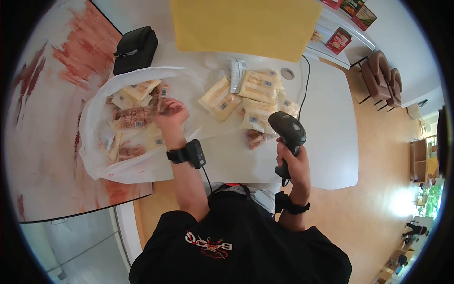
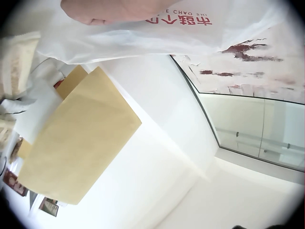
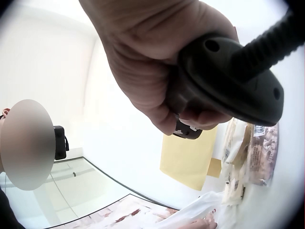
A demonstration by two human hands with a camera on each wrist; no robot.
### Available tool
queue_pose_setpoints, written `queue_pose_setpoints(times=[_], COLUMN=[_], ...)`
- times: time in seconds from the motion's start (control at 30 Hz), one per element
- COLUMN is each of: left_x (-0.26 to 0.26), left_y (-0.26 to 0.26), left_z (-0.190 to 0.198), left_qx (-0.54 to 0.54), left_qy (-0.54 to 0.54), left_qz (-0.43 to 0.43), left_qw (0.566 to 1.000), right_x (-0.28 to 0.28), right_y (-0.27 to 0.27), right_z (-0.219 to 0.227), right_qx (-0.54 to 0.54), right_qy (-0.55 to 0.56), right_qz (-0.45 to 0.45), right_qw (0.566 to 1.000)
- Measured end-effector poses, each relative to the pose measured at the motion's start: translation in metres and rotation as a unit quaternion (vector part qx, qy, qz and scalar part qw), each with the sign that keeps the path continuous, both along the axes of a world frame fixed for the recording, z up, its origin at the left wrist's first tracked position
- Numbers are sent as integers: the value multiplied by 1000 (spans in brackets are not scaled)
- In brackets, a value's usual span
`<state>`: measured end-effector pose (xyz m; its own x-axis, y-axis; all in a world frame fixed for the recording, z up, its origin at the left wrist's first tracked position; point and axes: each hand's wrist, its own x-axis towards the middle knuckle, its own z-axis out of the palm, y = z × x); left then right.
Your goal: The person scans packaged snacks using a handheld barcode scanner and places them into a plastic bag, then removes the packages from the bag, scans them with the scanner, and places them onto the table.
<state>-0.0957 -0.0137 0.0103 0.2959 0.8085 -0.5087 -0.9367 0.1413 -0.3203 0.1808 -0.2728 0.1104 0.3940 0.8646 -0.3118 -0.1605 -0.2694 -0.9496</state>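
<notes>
My left hand [image 1: 172, 113] is over the open white plastic bag [image 1: 90, 137], fingers curled at the edge of a clear packet of brown, crumbly-looking food [image 1: 161, 94] with a barcode label. Other brown packets [image 1: 134, 118] and pale packets [image 1: 142, 88] lie in the bag around it. In the left wrist view only part of that hand [image 2: 114, 10] shows, against the bag's red print; the packet is out of sight. My right hand [image 1: 294, 163] grips the handle of a black barcode scanner [image 1: 288, 128], its head raised toward a pile of pale packets [image 1: 259, 87].
A brown packet [image 1: 257, 139] lies at the pile's near edge, a silvery sachet [image 1: 237, 75] at its far side. Behind stand a yellow board [image 1: 246, 28] and a black case [image 1: 136, 49]. A tape roll [image 1: 287, 73] and a cable [image 1: 306, 90] lie on the white table [image 1: 331, 128].
</notes>
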Motion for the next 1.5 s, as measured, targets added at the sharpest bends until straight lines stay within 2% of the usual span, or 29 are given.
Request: queue_pose_setpoints(times=[0.07, 0.23, 0.33, 0.47, 0.53, 0.57, 0.63, 0.67, 0.73, 0.77, 0.83, 0.87, 0.93, 0.97, 1.03, 1.23, 1.37, 1.43, 1.47, 1.5], left_x=[-1, 4, 6, 4, 17, 25, 42, 49, 62, 70, 83, 84, 83, 80, 75, 88, 91, 88, 85, 79], left_y=[-2, -7, -7, -1, -11, -20, -45, -55, -71, -77, -85, -87, -92, -92, -92, -109, -116, -115, -113, -109], left_z=[1, 9, 13, -7, 5, 11, 23, 33, 51, 55, 60, 62, 63, 58, 52, 59, 58, 57, 58, 60], left_qx=[24, -23, -45, -62, -131, -130, -71, -72, -28, -31, 8, 6, 120, 119, 205, 195, 219, 185, 184, 180], left_qy=[20, -14, -20, -82, 99, 99, 289, 288, 418, 416, 537, 537, 466, 466, 333, 264, 267, 352, 352, 436], left_qz=[-7, 23, 13, -5, 13, 10, -29, -30, -38, -38, 45, 47, 36, 36, -42, -120, -152, -105, -106, -73], left_qw=[999, 999, 999, 995, 986, 987, 954, 954, 907, 908, 842, 842, 876, 876, 920, 937, 926, 912, 912, 879], right_x=[-2, 0, -2, 0, 0, 1, 1, 1, 2, 2, 1, 1, 0, 0, 0, -10, -17, -13, -10, -8], right_y=[0, -3, -3, -6, -6, -6, -8, -8, -9, -9, -9, -9, -10, -11, -13, -15, -12, -13, -13, -15], right_z=[-1, -2, 1, 3, 2, 2, 1, 0, -2, -1, 1, 2, 3, 4, 5, 7, 19, 10, 7, 5], right_qx=[-1, 9, 3, -9, -3, -2, -11, -13, -7, -9, -10, -10, -5, -6, 0, 51, 24, 19, 14, 14], right_qy=[-2, 5, 1, 0, 3, 3, -2, -3, -6, -7, -12, -13, -27, -27, -34, -43, -32, -39, -47, -47], right_qz=[1, -13, -12, 3, 6, 3, 1, -1, -1, 0, 2, 4, 9, 10, 23, 68, 81, 81, 81, 81], right_qw=[1000, 1000, 1000, 1000, 1000, 1000, 1000, 1000, 1000, 1000, 1000, 1000, 1000, 1000, 999, 995, 996, 996, 996, 996])
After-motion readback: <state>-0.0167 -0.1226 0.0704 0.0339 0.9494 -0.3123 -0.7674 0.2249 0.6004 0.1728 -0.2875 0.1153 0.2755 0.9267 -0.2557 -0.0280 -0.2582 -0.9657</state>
